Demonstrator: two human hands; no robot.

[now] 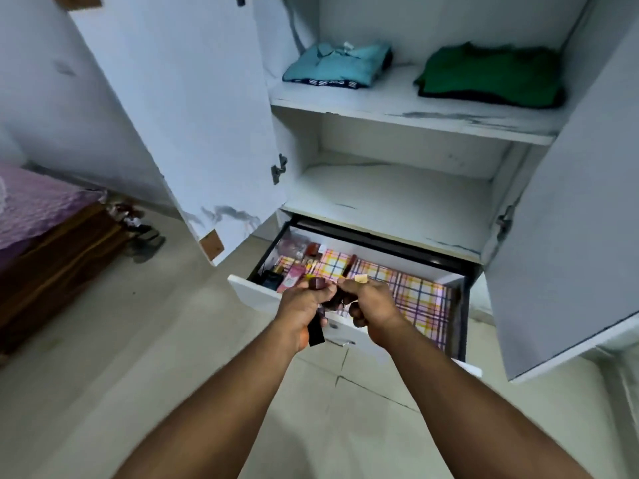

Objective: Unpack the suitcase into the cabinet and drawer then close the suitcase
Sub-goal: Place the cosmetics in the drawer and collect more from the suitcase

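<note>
- Head view: left hand and right hand together above front edge of open drawer, fingers of both curled round small dark items.
- Above drawer, on cabinet upper shelf: folded blue shirt and green garment.

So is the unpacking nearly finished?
Partly. Folded blue clothes and green clothes sit on the top shelf, and small items lie in the open drawer. Both hands, left and right, hold more small things. The suitcase isn't visible, so closing remains.
</note>
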